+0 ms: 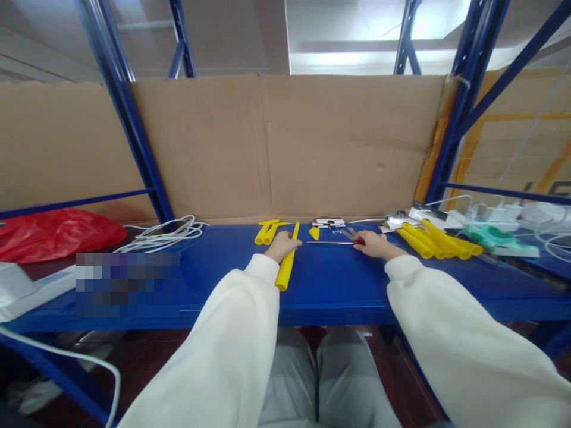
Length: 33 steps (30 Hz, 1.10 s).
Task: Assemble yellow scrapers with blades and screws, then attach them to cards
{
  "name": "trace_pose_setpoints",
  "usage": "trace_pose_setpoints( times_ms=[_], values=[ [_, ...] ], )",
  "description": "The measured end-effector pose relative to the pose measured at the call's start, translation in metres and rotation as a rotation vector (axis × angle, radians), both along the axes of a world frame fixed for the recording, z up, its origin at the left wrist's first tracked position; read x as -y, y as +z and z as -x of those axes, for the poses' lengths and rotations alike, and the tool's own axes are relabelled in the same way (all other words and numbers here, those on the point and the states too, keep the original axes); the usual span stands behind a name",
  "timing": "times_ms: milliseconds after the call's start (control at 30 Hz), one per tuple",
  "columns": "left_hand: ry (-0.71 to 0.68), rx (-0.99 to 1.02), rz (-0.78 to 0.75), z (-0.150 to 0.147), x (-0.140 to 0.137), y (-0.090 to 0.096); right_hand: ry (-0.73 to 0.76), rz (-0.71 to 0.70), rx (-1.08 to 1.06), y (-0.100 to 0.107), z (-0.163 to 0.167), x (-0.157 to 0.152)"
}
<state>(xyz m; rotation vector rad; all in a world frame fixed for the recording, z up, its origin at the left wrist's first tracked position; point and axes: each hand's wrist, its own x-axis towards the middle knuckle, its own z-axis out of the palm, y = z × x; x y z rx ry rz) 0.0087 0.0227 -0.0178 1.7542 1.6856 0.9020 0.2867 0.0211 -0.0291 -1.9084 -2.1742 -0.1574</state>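
Yellow tube in your left hand, and there it is, just left of the middle of the blue table, its open round end towards you and its narrow end pointing at the cardboard panel. Your left fingers are closed around its upper half, thumb lying across it. Over to your right hand, and you're pinching a screwdriver by its red handle, the long thin shaft running level to the left, its tip near the tube but apart from it! Whether that shaft touches the tabletop, I cannot tell.

Just beyond the shaft, a small yellow piece, a white holder and some tiny metal parts, too small to name. Left of your left hand, two yellow pieces lie side by side. Out past your right hand, a cluster of yellow tubes lies in a row, near the silvery packets and a green-and-white bag. Far left, a coil of white cable sits near a red plastic bag.
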Motion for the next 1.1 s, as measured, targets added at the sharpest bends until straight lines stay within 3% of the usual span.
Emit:
trace_pose_setpoints(
  times_ms=[200, 567, 867, 967, 1100],
  values=[
    [0.005, -0.020, -0.046, -0.002, 0.000, -0.003, 0.014, -0.007, -0.012, 0.000, 0.004, -0.002],
    [-0.051, -0.296, -0.181, 0.000, 0.003, -0.005, 0.046, 0.021, -0.179, 0.002, 0.012, -0.014],
    [-0.048, -0.378, -0.241, -0.002, 0.010, -0.001, -0.078, -0.027, -0.144, 0.018, 0.038, -0.041],
    [-0.055, -0.389, -0.241, -0.002, 0.010, -0.002, -0.142, -0.060, -0.175, 0.014, 0.038, -0.046],
    [-0.076, -0.384, -0.233, -0.002, 0.009, -0.002, -0.116, -0.078, -0.109, 0.005, 0.033, -0.045]
  ],
)
